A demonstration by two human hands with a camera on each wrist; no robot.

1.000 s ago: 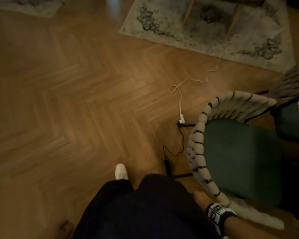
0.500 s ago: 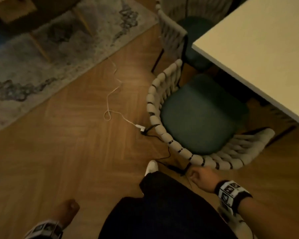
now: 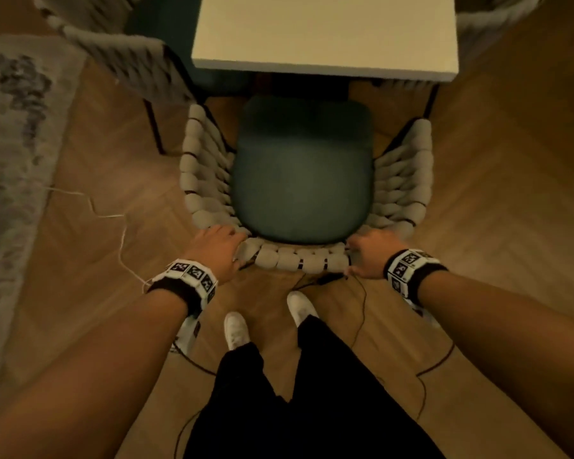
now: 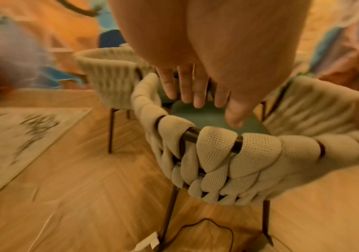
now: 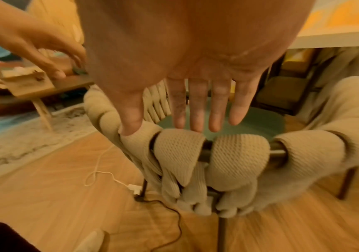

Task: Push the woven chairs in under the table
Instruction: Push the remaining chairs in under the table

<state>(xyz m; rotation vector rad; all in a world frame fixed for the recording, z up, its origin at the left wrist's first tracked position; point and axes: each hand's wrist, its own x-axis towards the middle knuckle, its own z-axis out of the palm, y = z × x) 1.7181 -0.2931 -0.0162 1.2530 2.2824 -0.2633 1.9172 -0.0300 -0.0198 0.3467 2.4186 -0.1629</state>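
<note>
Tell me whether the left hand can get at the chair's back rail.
Probably yes: the left hand already lies at the woven chair's back rail, fingers straight over the rim, nothing between. Actual contact is unclear.

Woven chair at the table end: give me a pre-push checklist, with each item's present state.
1. Left hand at the backrest corner of the woven chair: ok; fingers straight, not gripping.
2. Right hand at the other corner: ok; also open.
3. Seat lined up with the table end: ok.
4. Space under the table free: cannot tell, it is dark.
5. Black cable clear of the rear legs: not ok, it lies under the backrest.
6. Neighbouring chair clear of the armrest: cannot tell.
</note>
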